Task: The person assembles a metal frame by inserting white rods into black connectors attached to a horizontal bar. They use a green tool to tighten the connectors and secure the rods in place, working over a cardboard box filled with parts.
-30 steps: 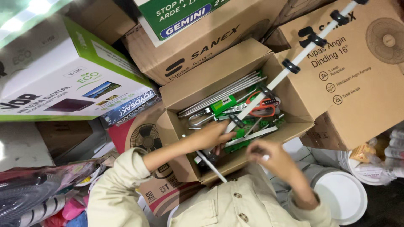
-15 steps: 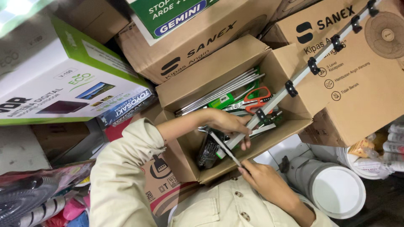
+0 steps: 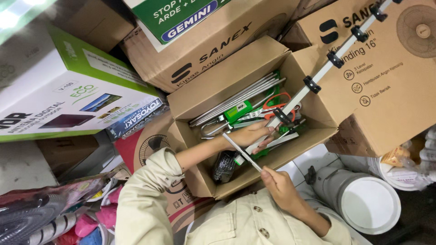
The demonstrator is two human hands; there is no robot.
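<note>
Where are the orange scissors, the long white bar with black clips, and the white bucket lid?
orange scissors [image 3: 278, 100], head view, on a handle loop.
long white bar [image 3: 334, 60], head view, on its middle stretch.
white bucket lid [image 3: 370, 204], head view, on its flat top.

Single head view, steeply downward, seemingly inverted, close over open carton [image 3: 218, 93].

A cramped storeroom seen from above, packed with stacked goods. Closed brown cartons [image 3: 213, 50] crowd above the grip, one bearing a fan drawing [image 3: 390, 77] to its right. A white and green box [image 3: 68, 95] lies well to the left. Pale floor tiles [image 3: 318, 159] show just right of the grip, beside a grey bucket [image 3: 363, 199] with a white lid. Bright light [image 3: 18, 11] glares at the top left corner.
</note>
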